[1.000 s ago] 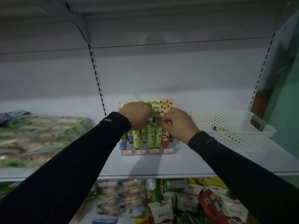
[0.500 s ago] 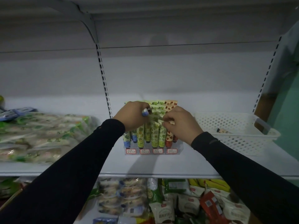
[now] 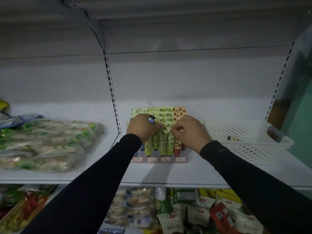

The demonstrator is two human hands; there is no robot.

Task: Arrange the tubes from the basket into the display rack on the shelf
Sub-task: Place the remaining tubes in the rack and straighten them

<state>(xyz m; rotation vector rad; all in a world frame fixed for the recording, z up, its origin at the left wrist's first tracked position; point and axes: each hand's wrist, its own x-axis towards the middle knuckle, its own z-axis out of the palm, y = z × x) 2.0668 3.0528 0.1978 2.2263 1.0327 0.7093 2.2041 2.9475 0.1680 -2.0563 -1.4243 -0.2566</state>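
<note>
A clear display rack [image 3: 162, 159] with four red price labels stands on the white shelf [image 3: 168, 174], holding rows of upright green, yellow and orange tubes [image 3: 163, 142]. My left hand [image 3: 143, 126] sits over the rack's left side and grips a blue tube [image 3: 152, 120] with a dark cap that pokes up by my thumb. My right hand [image 3: 189, 130] is over the rack's right side, its fingers pinching the top of a green tube. To the right, a white perforated basket [image 3: 253, 149] holds one tube [image 3: 233, 138].
Clear bags of green-packed goods [image 3: 45, 142] lie on the shelf to the left. A slotted upright [image 3: 111, 92] runs behind the rack. Below the shelf edge sit many snack packets [image 3: 168, 211]. A teal wall [image 3: 302, 115] closes the right side.
My left hand has drawn the blue tube upward so its cap shows above my fist. My right hand stayed at the rack. The view shifted slightly left.
</note>
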